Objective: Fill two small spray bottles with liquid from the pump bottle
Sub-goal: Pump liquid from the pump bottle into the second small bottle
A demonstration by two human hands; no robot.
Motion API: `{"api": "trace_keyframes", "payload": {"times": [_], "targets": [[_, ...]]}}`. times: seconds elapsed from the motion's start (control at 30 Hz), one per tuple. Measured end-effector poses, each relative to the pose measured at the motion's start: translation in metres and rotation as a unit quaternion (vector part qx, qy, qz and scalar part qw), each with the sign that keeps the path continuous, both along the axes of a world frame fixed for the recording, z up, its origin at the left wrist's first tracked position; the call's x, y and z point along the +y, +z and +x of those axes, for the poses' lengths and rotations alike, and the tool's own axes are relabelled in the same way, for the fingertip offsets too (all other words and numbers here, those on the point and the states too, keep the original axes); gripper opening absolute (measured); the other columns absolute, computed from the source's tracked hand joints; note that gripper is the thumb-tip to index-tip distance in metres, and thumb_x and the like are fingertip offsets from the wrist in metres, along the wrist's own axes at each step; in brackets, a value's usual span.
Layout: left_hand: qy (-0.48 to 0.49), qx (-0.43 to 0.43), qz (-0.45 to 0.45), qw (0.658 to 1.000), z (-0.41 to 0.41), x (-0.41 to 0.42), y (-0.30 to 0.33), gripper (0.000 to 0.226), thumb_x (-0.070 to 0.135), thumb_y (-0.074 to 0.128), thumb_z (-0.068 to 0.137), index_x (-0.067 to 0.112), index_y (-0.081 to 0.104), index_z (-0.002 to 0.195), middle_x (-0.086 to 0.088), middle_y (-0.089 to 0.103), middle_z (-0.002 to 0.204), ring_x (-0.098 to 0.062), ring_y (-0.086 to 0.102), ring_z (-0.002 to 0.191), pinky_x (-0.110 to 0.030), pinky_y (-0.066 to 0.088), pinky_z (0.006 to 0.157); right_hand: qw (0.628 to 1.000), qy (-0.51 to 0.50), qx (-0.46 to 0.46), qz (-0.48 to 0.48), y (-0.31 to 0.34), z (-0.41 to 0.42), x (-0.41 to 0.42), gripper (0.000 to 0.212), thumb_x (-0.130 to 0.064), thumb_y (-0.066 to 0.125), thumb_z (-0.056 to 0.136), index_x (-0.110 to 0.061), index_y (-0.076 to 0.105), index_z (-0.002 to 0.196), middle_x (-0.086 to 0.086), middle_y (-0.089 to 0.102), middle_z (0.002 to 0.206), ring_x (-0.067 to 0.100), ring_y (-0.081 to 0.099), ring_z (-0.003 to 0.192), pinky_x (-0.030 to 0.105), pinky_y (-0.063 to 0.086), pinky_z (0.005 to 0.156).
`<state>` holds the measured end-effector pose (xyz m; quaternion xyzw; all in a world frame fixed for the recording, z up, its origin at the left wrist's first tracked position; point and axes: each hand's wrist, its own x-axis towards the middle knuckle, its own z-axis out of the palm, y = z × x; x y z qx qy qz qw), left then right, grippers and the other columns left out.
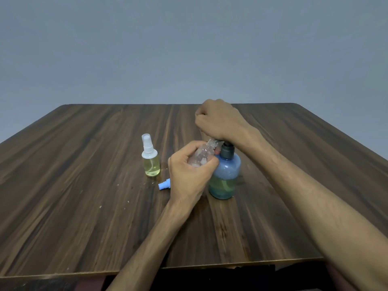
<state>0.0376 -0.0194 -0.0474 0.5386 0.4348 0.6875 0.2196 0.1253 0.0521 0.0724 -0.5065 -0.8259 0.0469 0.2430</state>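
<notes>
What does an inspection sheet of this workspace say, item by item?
Surface: wooden table, a few pale specks near its left front.
Job's things: pump bottle upright, partly full; spray bottle upright, capped, with yellowish liquid; clear bottle uncapped, tilted, its mouth at the pump's spout; blue cap lying on the table.
Clutter: nothing seen.
Hands: left hand grips the clear bottle; right hand rests on the pump head, fingers curled.
Cables: nothing seen.
Surroundings: plain grey wall behind the table.
</notes>
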Motion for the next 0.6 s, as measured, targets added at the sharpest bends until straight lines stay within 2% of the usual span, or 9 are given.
{"api": "trace_keyframes", "payload": {"times": [0.1,0.2,0.33,0.4,0.5,0.6], "targets": [[0.0,0.003,0.002,1.0,0.0014,-0.0015,0.0003,0.023,-0.003,0.074,0.076,0.009,0.083,0.093,-0.001,0.079,0.084,-0.006,0.071,0.08,-0.022,0.058,0.074,1.0,0.0,0.002,0.024,0.0007,-0.001,-0.0022,0.029,-0.008,0.048,0.078,-0.018,0.03,0.059,-0.001,0.03,0.055,0.02,0.022,0.061,0.033,0.022,0.053],[-0.005,0.015,0.008,1.0,-0.0015,-0.0026,-0.0016,0.03,-0.015,0.076,0.08,0.01,0.083,0.095,0.0,0.08,0.086,-0.006,0.073,0.083,-0.019,0.058,0.077,0.997,0.004,0.029,0.076,0.0069,-0.0009,-0.0001,0.028,-0.009,0.047,0.077,-0.018,0.028,0.059,-0.001,0.029,0.056,0.02,0.021,0.06,0.033,0.023,0.054],[0.004,0.02,0.013,1.0,-0.0006,0.0009,-0.0018,0.026,-0.014,0.077,0.081,0.007,0.082,0.096,-0.003,0.08,0.086,-0.008,0.072,0.081,-0.019,0.057,0.075,1.0,-0.001,0.004,0.009,-0.0021,0.0005,0.001,0.03,-0.008,0.048,0.079,-0.019,0.029,0.058,-0.001,0.031,0.056,0.02,0.024,0.061,0.033,0.024,0.054],[0.002,0.016,0.013,1.0,-0.0007,0.0005,-0.0019,0.026,-0.014,0.077,0.081,0.006,0.082,0.095,-0.004,0.079,0.085,-0.005,0.071,0.081,-0.019,0.056,0.074,1.0,0.007,0.006,0.019,0.0011,-0.0013,-0.001,0.03,-0.007,0.048,0.077,-0.018,0.028,0.057,-0.001,0.029,0.056,0.02,0.023,0.062,0.032,0.024,0.054],[-0.005,0.021,0.01,1.0,-0.0021,-0.0008,-0.0028,0.027,-0.016,0.076,0.081,0.007,0.083,0.095,-0.004,0.08,0.086,-0.011,0.073,0.082,-0.02,0.057,0.075,0.999,0.008,0.019,0.041,0.007,-0.0007,-0.0013,0.031,-0.005,0.048,0.075,-0.019,0.027,0.058,0.0,0.026,0.056,0.019,0.02,0.061,0.032,0.02,0.053],[-0.005,0.014,0.009,1.0,-0.0018,0.0006,-0.0023,0.024,-0.013,0.077,0.081,0.006,0.082,0.095,-0.006,0.08,0.086,-0.01,0.072,0.081,-0.021,0.057,0.075,1.0,-0.001,0.011,0.013,-0.0017,0.0012,-0.0009,0.021,-0.007,0.049,0.074,-0.016,0.039,0.058,0.002,0.038,0.055,0.02,0.027,0.059,0.03,0.025,0.052]]}}
